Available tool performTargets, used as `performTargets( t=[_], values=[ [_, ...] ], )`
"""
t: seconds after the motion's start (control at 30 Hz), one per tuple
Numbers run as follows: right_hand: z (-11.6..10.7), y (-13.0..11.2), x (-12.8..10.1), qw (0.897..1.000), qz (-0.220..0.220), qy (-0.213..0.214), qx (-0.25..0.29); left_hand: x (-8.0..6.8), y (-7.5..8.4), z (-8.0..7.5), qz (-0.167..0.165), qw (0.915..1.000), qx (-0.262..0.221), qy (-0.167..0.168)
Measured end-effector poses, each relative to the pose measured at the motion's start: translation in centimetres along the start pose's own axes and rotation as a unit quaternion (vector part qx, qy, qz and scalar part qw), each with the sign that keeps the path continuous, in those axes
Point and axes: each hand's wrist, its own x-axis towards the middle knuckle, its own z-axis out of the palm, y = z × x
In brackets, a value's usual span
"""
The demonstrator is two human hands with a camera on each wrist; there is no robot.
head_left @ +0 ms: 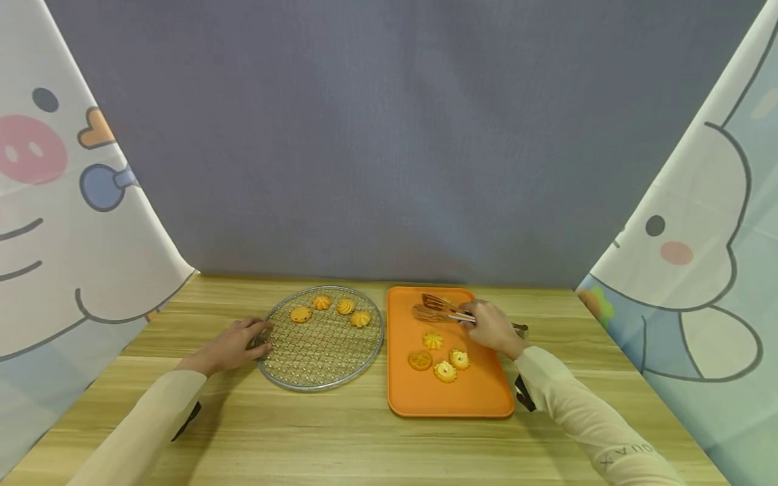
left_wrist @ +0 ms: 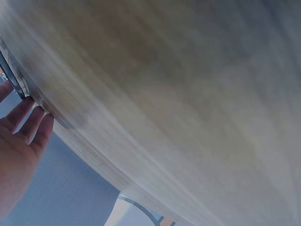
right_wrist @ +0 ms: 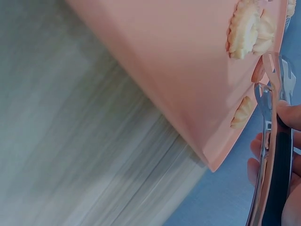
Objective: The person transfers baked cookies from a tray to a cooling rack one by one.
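Observation:
My right hand [head_left: 491, 327] grips a pair of metal tongs [right_wrist: 277, 160] with dark handle grips. Their slotted heads are apart, over the far part of an orange tray [head_left: 450, 405]. On the tray lie a star-shaped cookie [head_left: 433, 341], a brown oval cookie [head_left: 420, 360] and two cream-topped cookies [head_left: 445, 371]. Another cookie [right_wrist: 242, 113], near the tray's far edge, is mostly hidden by the tongs in the head view. My left hand [head_left: 234, 345] rests at the left rim of a round wire rack [head_left: 316, 358], fingers spread and fingertips at the metal edge.
Several golden cookies, among them a swirled one [head_left: 345, 306] and a flat dotted one [head_left: 300, 314], lie on the rack's far half. Rack and tray stand side by side on a wooden table [head_left: 316, 439]. A grey cloth [head_left: 389, 148] hangs behind, with printed curtains either side.

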Motion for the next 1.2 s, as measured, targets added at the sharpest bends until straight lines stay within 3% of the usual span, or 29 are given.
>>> performTargets(
  t=[0.83, 1.2],
  values=[
    [0.19, -0.01, -0.15, 0.999, -0.025, 0.035, -0.011, 0.09, -0.39, 0.46, 0.006, 0.9999, 0.0, 0.012],
    [-0.15, 0.04, -0.06, 0.999, -0.014, 0.033, -0.003, 0.14, -0.45, 0.43, 0.007, 0.9999, -0.001, 0.008]
  ],
)
